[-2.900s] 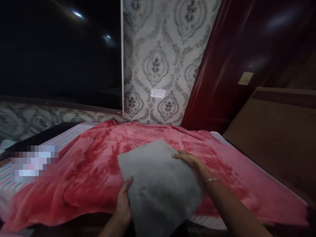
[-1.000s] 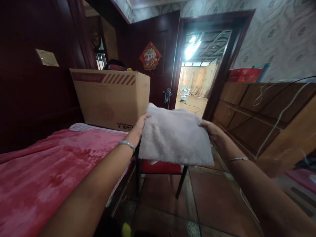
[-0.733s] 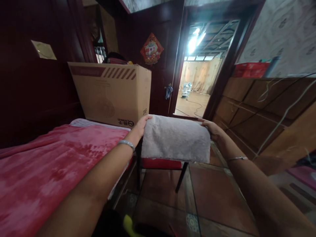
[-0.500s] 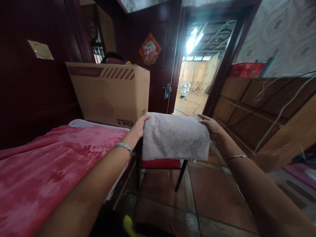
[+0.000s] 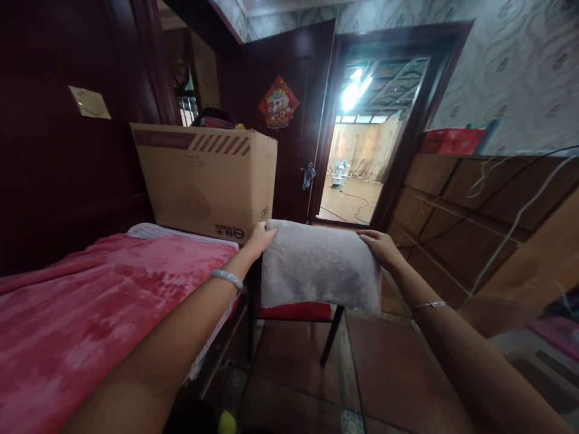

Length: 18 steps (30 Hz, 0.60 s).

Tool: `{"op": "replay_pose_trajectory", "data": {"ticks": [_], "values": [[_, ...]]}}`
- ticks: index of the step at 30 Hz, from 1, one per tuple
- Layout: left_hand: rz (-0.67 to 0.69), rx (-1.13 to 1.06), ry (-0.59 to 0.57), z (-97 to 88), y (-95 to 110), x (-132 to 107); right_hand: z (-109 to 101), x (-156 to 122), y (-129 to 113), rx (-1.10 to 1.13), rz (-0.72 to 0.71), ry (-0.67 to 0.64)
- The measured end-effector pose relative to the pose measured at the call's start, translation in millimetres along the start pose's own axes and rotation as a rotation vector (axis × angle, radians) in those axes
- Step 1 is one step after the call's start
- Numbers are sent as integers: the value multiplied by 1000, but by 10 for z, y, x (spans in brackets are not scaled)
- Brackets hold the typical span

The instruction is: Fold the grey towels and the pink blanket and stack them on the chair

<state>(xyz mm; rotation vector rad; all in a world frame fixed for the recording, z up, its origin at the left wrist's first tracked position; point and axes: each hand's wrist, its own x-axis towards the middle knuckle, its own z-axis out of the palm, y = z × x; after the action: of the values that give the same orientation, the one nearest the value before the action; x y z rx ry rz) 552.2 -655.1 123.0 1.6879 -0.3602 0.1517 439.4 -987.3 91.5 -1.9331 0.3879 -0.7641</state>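
A grey plush towel (image 5: 321, 265) hangs spread out in front of me, its top edge level with both hands. My left hand (image 5: 261, 238) is closed on its upper left corner, thumb on the near side. At the upper right corner, my right hand (image 5: 377, 246) grips the edge, with fingers along the top and the thumb hidden behind or under the cloth. Below the towel's lower edge shows the red seat of a chair (image 5: 296, 311) with dark legs. The towel covers the chair's back, and whether it rests on it I cannot tell.
A bed with a pink blanket (image 5: 113, 301) lies to the left, with a large cardboard box (image 5: 199, 181) at its far end. Behind the chair is an open doorway with a fan (image 5: 340, 173) beyond. Wooden cabinets (image 5: 470, 199) with loose cables stand at the right.
The view has tilted up a little, so everything sits lower in the picture. Both hands keep hold of the towel, and the right hand has shifted slightly inward along its top edge.
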Motion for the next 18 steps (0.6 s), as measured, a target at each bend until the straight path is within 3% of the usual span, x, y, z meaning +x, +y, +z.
{"op": "replay_pose_trajectory", "data": {"ticks": [9,14,16,18], "values": [[-75,-113,36,33,-83,-43,35,46,-3,29,-45,32],[-45,13,27,-45,-84,-22,32,65,82,-235,-91,34],[-26,147,94,-70,-36,-32,7,41,52,-398,-170,60],[116,304,151,-49,43,-88,19,-32,-43,-543,-320,101]]}}
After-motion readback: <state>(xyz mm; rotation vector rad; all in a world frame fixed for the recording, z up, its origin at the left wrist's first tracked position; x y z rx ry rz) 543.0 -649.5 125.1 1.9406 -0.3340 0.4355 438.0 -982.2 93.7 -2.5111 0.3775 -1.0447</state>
